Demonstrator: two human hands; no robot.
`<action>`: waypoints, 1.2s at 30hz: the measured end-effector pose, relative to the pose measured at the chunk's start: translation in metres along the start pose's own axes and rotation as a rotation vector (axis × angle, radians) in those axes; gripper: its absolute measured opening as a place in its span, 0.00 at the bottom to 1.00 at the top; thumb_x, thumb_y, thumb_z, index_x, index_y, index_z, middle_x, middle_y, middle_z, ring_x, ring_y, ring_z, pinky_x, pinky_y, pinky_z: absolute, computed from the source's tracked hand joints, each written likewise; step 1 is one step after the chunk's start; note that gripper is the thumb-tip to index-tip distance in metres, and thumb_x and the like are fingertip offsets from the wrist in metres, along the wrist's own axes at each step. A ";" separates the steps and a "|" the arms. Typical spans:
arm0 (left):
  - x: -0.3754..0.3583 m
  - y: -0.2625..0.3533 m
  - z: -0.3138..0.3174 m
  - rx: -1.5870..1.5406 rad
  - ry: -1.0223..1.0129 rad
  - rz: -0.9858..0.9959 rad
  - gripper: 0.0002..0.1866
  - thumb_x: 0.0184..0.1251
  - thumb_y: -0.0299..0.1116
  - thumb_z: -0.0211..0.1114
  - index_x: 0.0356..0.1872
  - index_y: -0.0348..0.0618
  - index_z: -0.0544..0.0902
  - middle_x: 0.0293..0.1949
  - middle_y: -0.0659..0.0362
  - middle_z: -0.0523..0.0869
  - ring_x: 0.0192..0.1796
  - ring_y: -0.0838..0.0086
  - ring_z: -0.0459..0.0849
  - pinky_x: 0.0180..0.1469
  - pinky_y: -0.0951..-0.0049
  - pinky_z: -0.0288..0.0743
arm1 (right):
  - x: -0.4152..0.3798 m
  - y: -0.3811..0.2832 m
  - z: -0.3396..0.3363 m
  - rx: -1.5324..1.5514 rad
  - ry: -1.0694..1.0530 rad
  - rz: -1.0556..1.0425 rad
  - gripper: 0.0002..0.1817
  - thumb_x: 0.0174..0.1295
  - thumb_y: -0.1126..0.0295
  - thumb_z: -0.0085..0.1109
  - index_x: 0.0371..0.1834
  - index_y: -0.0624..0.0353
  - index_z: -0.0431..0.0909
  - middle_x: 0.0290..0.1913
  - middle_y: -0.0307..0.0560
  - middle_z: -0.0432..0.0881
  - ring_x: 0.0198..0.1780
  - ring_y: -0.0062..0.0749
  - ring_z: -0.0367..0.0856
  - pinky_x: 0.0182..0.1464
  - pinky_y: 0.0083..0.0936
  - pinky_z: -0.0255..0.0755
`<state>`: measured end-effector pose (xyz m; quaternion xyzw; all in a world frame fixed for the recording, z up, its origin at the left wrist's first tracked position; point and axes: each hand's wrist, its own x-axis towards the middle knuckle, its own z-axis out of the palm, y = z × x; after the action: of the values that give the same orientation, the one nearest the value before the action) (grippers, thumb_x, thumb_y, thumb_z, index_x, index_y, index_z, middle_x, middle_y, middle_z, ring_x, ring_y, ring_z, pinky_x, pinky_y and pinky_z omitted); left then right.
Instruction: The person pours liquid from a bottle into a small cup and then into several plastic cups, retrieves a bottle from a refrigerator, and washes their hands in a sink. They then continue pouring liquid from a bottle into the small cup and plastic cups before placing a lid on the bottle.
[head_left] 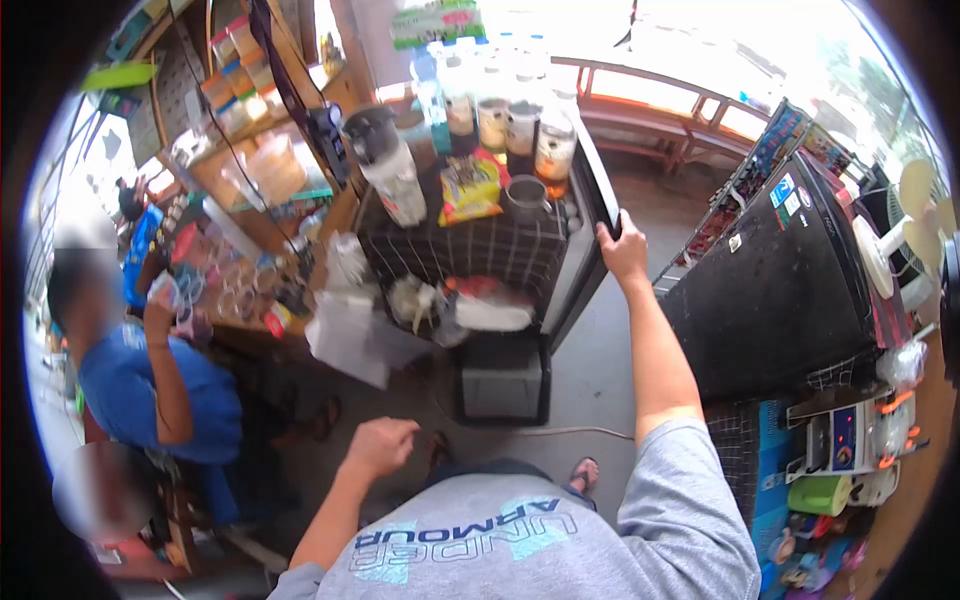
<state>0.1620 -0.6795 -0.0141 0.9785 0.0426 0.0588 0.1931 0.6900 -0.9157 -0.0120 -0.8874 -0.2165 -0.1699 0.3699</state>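
My right hand (pixel 625 250) is wrapped round the upper edge of a tall door (pixel 597 170) with a white rim and dark side. It stands beside a stand covered in a dark checked cloth (pixel 420 250). My left hand (pixel 383 447) hangs in front of my body with curled fingers and nothing visible in them. Atop the stand are several labelled jars (pixel 555 155), a yellow packet (pixel 470 188), a clear mug (pixel 527 197) and a dark-lidded blender jug (pixel 385 165). Plastic bags (pixel 490 308) lie on the lower level.
A black fridge (pixel 765 285) stands at right, with a white fan (pixel 890 235) beyond it. At left, a person in a blue shirt (pixel 160 385) is near a table with several plastic cups (pixel 240 290). A cable (pixel 570 430) crosses the floor near my feet.
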 end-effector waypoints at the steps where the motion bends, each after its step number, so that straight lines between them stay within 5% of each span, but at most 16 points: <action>1: -0.005 0.014 0.014 0.018 0.026 -0.058 0.11 0.61 0.33 0.69 0.45 0.46 0.90 0.40 0.53 0.93 0.42 0.56 0.91 0.45 0.55 0.85 | 0.005 0.010 -0.012 0.067 -0.073 0.035 0.37 0.67 0.52 0.68 0.70 0.70 0.75 0.57 0.72 0.86 0.60 0.67 0.85 0.64 0.50 0.78; 7: -0.034 0.158 0.089 -0.043 0.009 -0.446 0.13 0.66 0.35 0.67 0.50 0.48 0.89 0.47 0.53 0.93 0.49 0.53 0.91 0.51 0.53 0.85 | 0.054 0.117 -0.050 0.071 -0.073 -0.036 0.37 0.70 0.51 0.66 0.74 0.66 0.73 0.65 0.72 0.82 0.67 0.64 0.81 0.70 0.49 0.73; 10: -0.054 0.210 0.123 -0.220 -0.333 -0.567 0.18 0.68 0.39 0.67 0.57 0.51 0.88 0.52 0.51 0.92 0.56 0.50 0.89 0.58 0.51 0.84 | 0.092 0.165 -0.063 -0.001 -0.103 -0.027 0.34 0.71 0.51 0.65 0.73 0.62 0.75 0.64 0.69 0.83 0.66 0.64 0.81 0.69 0.49 0.74; 13: -0.066 0.244 0.137 -0.224 -0.429 -0.692 0.19 0.68 0.40 0.67 0.59 0.52 0.88 0.52 0.50 0.92 0.55 0.50 0.90 0.58 0.50 0.83 | 0.123 0.207 -0.070 -0.046 -0.071 -0.032 0.32 0.72 0.50 0.65 0.72 0.59 0.76 0.65 0.67 0.83 0.67 0.63 0.81 0.68 0.48 0.75; 25: -0.129 0.256 0.155 -0.211 -0.476 -0.939 0.21 0.66 0.39 0.68 0.58 0.45 0.88 0.50 0.48 0.93 0.53 0.49 0.91 0.58 0.52 0.83 | 0.194 0.273 -0.075 -0.149 -0.116 0.094 0.31 0.73 0.48 0.61 0.74 0.50 0.75 0.64 0.63 0.84 0.66 0.60 0.82 0.68 0.48 0.75; 30: -0.081 0.206 0.204 -0.453 -0.407 -0.728 0.21 0.66 0.41 0.69 0.57 0.43 0.88 0.49 0.46 0.92 0.53 0.51 0.92 0.57 0.56 0.84 | 0.162 0.242 -0.085 -0.098 -0.139 0.074 0.33 0.70 0.48 0.65 0.73 0.53 0.77 0.65 0.63 0.84 0.67 0.58 0.82 0.69 0.46 0.75; 36: 0.143 0.179 0.230 -0.569 -0.229 -0.362 0.18 0.68 0.36 0.68 0.54 0.37 0.87 0.48 0.46 0.93 0.51 0.57 0.93 0.56 0.60 0.85 | 0.133 0.203 -0.097 -0.040 -0.178 -0.013 0.30 0.67 0.48 0.70 0.67 0.54 0.82 0.57 0.62 0.89 0.61 0.58 0.86 0.62 0.46 0.78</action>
<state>0.3450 -0.9145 -0.1425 0.8624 0.1754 -0.0772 0.4686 0.8930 -1.0804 -0.0044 -0.9049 -0.2506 -0.0970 0.3301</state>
